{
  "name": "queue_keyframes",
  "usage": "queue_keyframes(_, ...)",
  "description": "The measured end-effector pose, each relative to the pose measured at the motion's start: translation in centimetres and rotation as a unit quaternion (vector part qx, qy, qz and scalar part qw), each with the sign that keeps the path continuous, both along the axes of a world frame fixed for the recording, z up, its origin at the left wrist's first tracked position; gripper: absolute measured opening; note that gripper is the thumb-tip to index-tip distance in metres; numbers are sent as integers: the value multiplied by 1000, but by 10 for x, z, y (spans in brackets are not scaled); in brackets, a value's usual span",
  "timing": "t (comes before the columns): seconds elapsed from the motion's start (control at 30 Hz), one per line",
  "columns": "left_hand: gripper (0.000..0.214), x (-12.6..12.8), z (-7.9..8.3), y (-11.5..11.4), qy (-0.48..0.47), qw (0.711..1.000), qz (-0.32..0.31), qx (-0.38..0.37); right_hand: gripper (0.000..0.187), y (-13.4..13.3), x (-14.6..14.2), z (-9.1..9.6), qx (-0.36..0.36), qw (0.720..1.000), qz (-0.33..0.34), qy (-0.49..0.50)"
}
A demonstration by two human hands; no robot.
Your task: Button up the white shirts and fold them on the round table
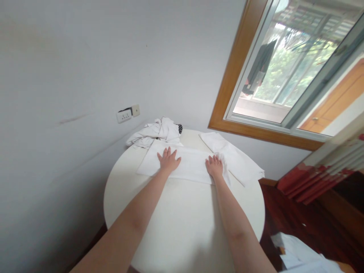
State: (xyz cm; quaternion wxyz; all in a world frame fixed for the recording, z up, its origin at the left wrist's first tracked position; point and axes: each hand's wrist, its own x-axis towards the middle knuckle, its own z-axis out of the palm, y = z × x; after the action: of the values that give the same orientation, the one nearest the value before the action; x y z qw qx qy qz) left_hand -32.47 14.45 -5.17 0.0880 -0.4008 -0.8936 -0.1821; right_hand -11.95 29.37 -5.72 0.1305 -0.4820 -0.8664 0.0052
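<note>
A white cloth (189, 165) lies folded into a long flat strip across the round white table (182, 220). My left hand (169, 161) rests palm down on the cloth's left part, its fingers spread. Over at the right end, my right hand (214, 166) lies flat on the same cloth, fingers stretched forward and fairly close together. The cloth looks rumpled just beside the right hand. A second folded white cloth (233, 155) lies slantwise to the right, near the table's edge.
Behind the left hand sits a crumpled heap of white cloth (157, 132), with a black-and-white striped item (180, 129) at its right. The wall carries a socket (124, 116). A wood-framed window (227, 102) is beyond the table. White items (301, 252) lie low at right.
</note>
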Motion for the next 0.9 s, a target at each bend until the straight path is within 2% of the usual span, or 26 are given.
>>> queue_keyframes(0.1,62,2,0,1,-6,999,44,-2,56,-6,4,-1,-3,1000,6,3)
queue_keyframes(0.2,60,5,0,3,-12,998,70,-4,58,-11,10,2,-26,999,41,1)
queue_keyframes(0.33,60,2,2,5,-18,997,75,-18,58,-17,21,5,-45,996,78,-7)
queue_keyframes(0.43,63,-7,9,1,-38,997,43,-57,58,-23,29,7,-43,996,80,-7)
queue_keyframes(0.53,68,-16,16,-16,-44,995,-2,-88,60,-34,31,10,-20,998,67,10)
queue_keyframes(0.63,62,-18,16,-42,13,996,-37,-79,62,-49,24,16,-5,995,96,21)
queue_keyframes(0.73,59,-18,9,-66,68,993,-63,-76,61,-66,13,19,-27,989,142,12)
queue_keyframes(0.8,61,-18,3,-75,58,992,-59,-93,63,-75,7,16,-43,988,149,3)
queue_keyframes(0.9,64,-20,-4,-77,25,992,-49,-113,64,-82,3,10,-53,988,143,4)
